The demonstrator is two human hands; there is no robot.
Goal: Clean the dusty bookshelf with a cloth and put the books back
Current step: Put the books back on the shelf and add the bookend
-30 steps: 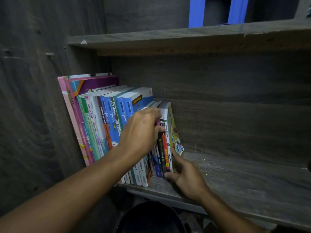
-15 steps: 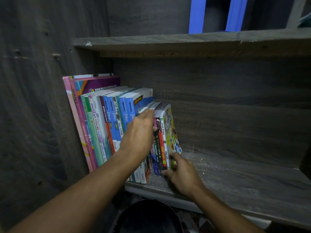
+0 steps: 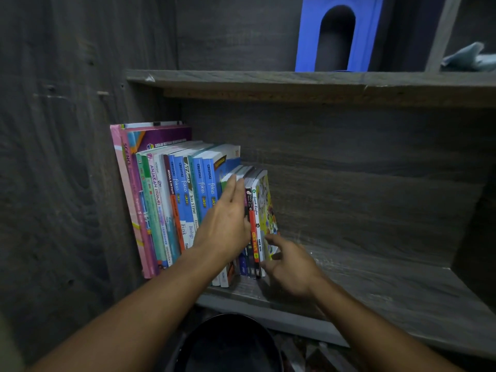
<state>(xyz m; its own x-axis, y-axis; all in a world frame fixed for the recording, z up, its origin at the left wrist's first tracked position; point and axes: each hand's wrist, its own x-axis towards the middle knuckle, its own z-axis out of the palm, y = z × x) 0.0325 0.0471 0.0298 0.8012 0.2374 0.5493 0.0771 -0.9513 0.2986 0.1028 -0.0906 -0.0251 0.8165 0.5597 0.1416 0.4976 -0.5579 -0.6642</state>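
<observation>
A row of upright books (image 3: 171,200) stands at the left end of the grey wooden shelf (image 3: 389,296), leaning against the left wall. The tall pink and purple ones are leftmost, blue ones in the middle, small thin ones (image 3: 259,218) at the right end. My left hand (image 3: 228,224) lies flat with straight fingers against the spines of the small books. My right hand (image 3: 290,264) touches the lower right cover of the outermost yellow book (image 3: 268,208) with loosely spread fingers. A pale blue cloth (image 3: 472,57) lies on the upper shelf at the far right.
A blue plastic bookend (image 3: 308,36) stands on the upper shelf board (image 3: 268,79). A dark round object (image 3: 228,345) sits below the shelf's front edge. The shelf right of the books is bare, with dust streaks.
My left hand has gone from curled over the tops of the small books to flat against their spines. The small books stand more upright. The view has tilted up.
</observation>
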